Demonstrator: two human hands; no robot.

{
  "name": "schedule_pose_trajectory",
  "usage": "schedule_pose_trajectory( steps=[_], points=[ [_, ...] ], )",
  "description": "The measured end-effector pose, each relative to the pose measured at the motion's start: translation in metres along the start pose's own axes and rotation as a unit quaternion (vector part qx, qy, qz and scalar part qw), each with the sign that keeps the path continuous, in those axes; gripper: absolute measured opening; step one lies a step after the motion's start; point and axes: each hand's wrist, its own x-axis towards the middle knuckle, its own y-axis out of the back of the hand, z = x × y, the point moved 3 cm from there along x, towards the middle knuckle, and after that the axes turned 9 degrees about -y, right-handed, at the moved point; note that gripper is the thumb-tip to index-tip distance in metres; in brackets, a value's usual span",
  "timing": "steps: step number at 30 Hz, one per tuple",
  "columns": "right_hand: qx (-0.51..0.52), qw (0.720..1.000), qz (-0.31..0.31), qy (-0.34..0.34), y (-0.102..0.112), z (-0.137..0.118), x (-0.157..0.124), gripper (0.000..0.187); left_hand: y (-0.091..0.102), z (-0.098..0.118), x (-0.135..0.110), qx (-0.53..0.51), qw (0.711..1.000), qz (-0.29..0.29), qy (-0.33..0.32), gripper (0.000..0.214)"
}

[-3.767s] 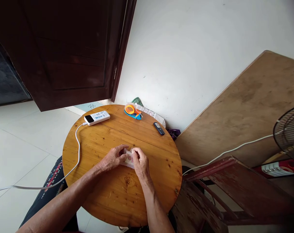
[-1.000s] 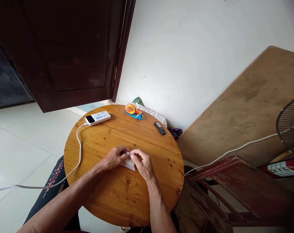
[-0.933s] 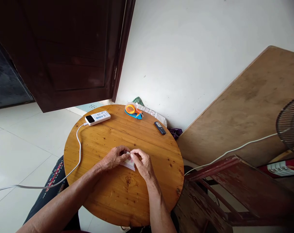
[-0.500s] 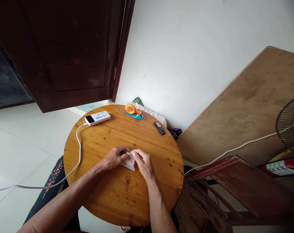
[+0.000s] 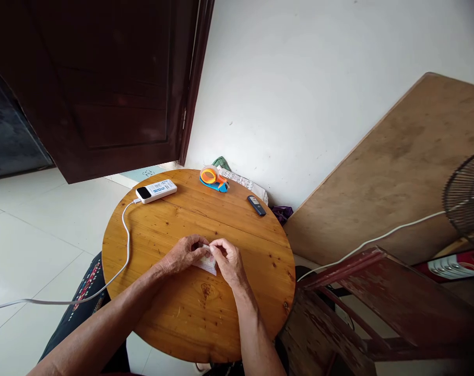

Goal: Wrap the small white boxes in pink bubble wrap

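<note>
Over the middle of the round wooden table [image 5: 221,318], both of my hands are closed on a small white packet with faint pink print [image 5: 206,263]. My left hand [image 5: 186,253] grips its left side, thumb lying across the top. At the packet's upper right edge, my right hand [image 5: 228,261] pinches with thumb and forefinger. The fingertips of the two hands nearly meet there. Fingers cover the upper part of the packet; its lower corner shows below them.
A white power bank [image 5: 156,191] with a cable [image 5: 128,235] lies at the back left. An orange and blue tape dispenser [image 5: 213,178] and a dark handheld device [image 5: 256,205] are along the far edge. A wooden chair [image 5: 393,297] stands at the right.
My right thumb and forefinger have shifted slightly left over the packet's upper edge, covering a bit more of the pink print. The left hand keeps its grip.
</note>
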Motion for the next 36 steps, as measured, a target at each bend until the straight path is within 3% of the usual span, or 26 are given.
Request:
schedule_pose_trajectory(
  steps=[7,12,19,31,36],
  points=[
    [-0.010,1.000,0.011,0.013,-0.001,0.001,0.000,0.016,0.000,-0.002,0.001,0.001,1.000,-0.002,-0.006,0.037],
    [-0.005,0.997,0.064,0.031,0.010,0.001,0.001,0.015,-0.001,-0.006,0.001,-0.009,1.000,-0.003,-0.005,0.038],
    [-0.033,0.999,0.016,0.012,0.008,0.003,0.003,0.017,-0.002,-0.007,0.001,-0.010,1.000,-0.007,0.000,0.034],
    [-0.029,0.998,0.047,0.004,0.010,0.004,0.003,0.015,-0.003,-0.007,0.001,-0.007,1.000,0.003,0.001,0.033],
    [-0.039,0.997,0.069,0.014,0.021,0.002,0.002,0.013,-0.004,-0.009,0.001,0.014,1.000,0.020,-0.004,0.033]
  ],
)
